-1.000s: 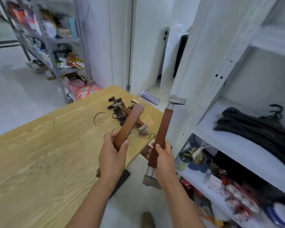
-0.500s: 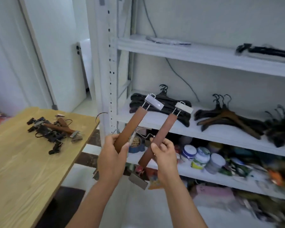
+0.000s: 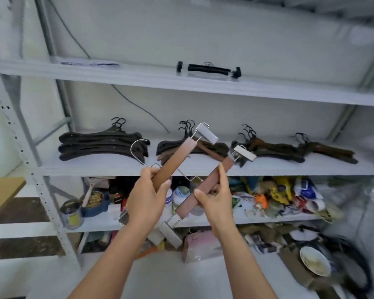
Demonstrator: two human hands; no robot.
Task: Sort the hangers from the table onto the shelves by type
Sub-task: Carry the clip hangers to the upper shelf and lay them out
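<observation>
Head view: white metal shelving unit (image 3: 58,212) against a white wall, light wooden table corner (image 3: 2,190) far left. Top shelf (image 3: 138,77) carries one black clip hanger (image 3: 208,69). Middle shelf (image 3: 108,167) has four piles of dark hangers (image 3: 99,145) with gaps between them. Lower shelf is cluttered: tin can (image 3: 71,214), jars, packets. Left hand (image 3: 146,201) wraps the bar of a brown wooden clip hanger (image 3: 175,160). Right hand (image 3: 214,201) grips a second brown clip hanger (image 3: 205,186), thumb under. Both hangers are tilted, roughly parallel, in the air before the middle shelf's front edge.

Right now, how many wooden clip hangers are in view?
2. The left clip hanger is gripped by the left hand; the right clip hanger by the right hand. Hanger piles on the middle shelf could hide more.
</observation>
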